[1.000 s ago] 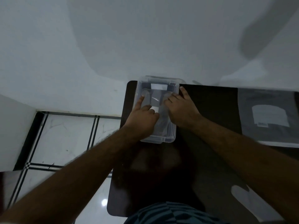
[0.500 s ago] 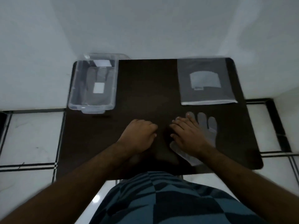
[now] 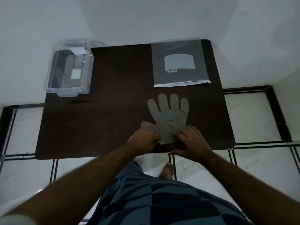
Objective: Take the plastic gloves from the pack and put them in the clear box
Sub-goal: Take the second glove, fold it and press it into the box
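A thin translucent plastic glove (image 3: 168, 116) lies flat on the dark table (image 3: 113, 111), fingers pointing away from me. My left hand (image 3: 143, 140) pinches its cuff at the left corner. My right hand (image 3: 193, 142) holds the cuff at the right, near the table's front edge. The clear box (image 3: 53, 75) stands at the far left corner with a glove lying inside it. The grey pack (image 3: 180, 62) lies flat at the far right, its open end facing me.
The table stands against a white wall (image 3: 146, 18). White floor tiles with black borders (image 3: 259, 117) show on both sides. My patterned shorts (image 3: 162, 197) and a bare foot (image 3: 167, 170) are below the table's front edge.
Both hands came out of the clear box and drew back to the table's front edge. They now hold the cuff of the glove lying in front of the pack.
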